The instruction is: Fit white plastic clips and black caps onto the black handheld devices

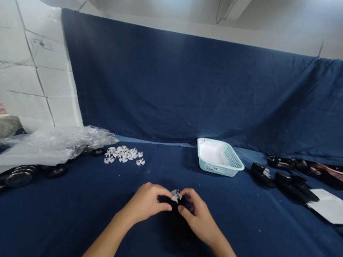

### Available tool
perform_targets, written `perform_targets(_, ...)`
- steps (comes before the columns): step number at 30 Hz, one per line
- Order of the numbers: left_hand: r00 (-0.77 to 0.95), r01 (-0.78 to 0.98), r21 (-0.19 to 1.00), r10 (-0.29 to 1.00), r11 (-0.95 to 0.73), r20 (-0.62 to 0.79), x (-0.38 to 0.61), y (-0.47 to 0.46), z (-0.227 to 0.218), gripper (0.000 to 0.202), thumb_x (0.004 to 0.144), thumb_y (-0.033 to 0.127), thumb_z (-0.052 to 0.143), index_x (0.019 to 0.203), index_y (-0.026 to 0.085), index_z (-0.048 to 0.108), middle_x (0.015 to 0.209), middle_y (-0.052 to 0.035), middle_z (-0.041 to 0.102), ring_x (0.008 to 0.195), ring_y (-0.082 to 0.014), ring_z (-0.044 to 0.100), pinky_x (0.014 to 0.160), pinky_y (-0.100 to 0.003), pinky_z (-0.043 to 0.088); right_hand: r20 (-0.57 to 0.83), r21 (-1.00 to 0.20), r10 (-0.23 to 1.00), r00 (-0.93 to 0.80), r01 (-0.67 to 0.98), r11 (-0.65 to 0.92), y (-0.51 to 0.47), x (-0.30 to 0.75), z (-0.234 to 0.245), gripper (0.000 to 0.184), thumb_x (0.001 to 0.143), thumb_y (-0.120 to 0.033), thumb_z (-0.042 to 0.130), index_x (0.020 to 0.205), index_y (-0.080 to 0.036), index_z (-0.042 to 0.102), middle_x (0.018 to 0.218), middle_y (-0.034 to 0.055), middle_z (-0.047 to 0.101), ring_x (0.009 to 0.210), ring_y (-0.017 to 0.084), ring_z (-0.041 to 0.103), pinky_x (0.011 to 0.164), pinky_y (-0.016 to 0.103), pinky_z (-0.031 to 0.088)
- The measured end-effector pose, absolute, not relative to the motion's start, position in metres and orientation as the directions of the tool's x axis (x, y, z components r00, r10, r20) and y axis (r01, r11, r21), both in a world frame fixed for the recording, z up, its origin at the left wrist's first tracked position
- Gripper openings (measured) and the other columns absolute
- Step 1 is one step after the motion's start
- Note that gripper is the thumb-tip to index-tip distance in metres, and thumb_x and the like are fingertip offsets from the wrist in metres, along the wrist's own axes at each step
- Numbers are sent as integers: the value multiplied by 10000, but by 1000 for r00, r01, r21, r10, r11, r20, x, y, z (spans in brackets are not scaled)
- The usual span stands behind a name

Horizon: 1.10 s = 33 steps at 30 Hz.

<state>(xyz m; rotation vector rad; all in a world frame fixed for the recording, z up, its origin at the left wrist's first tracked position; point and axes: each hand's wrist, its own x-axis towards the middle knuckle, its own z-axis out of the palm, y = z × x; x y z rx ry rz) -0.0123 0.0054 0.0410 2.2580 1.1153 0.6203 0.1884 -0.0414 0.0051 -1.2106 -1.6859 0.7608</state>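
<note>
The white piece (175,195) lies between my left hand (148,201) and right hand (200,218), both curled; I can't tell their grip.

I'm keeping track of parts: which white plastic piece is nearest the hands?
The white plastic piece between the left hand and right hand; the heaped white pieces lie farther away, near the clear plastic sheet.

Blue curtain (170,86) hung behind the counter (61,219), with white boxes (56,56) stacked at left, clear plastic (58,143) before them, a pale-blue basket (219,169) near the curtain's foot, and white paper (334,207) at right.
</note>
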Motion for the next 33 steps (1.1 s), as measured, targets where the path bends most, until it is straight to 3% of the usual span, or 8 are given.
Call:
perform_targets(5,548,574,616,812,-539,200,-10,1,41,285,723,354,687,1005,313,700,1017,40,706,669,-138,622,685,-238,476,323,-803,928,-184,465,372,-46,196,12,361,751,-153,556,1092,-264,511,1100,11,604,950,186,585,820,322,453)
perform_targets(13,553,601,550,799,-580,236,-9,-5,42,457,708,341,703,1158,331,622,1053,20,705,788,-170,653,729,-251,491,355,-772,927,-120,521,363,-44,192,5,265,752,-165,570,1003,-247,538,1009,20,607,808,178,588,756,316,461)
perform_targets(20,576,566,571,781,-595,243,-7,-6,44,398,732,303,687,1126,343,642,1149,33,673,865,-172,655,782,-259,484,366,-756,924,-109,545,363,-43,191,4,256,752,-169,579,993,-249,549,984,17,603,755,168,591,720,308,467)
perform_targets(33,534,617,537,807,-575,251,-6,-4,40,344,740,363,673,1080,316,653,901,21,732,802,-188,662,719,-256,478,383,-759,917,-112,527,382,-43,189,3,277,768,-161,552,1023,-267,563,1020,26,591,837,188,583,767,332,484)
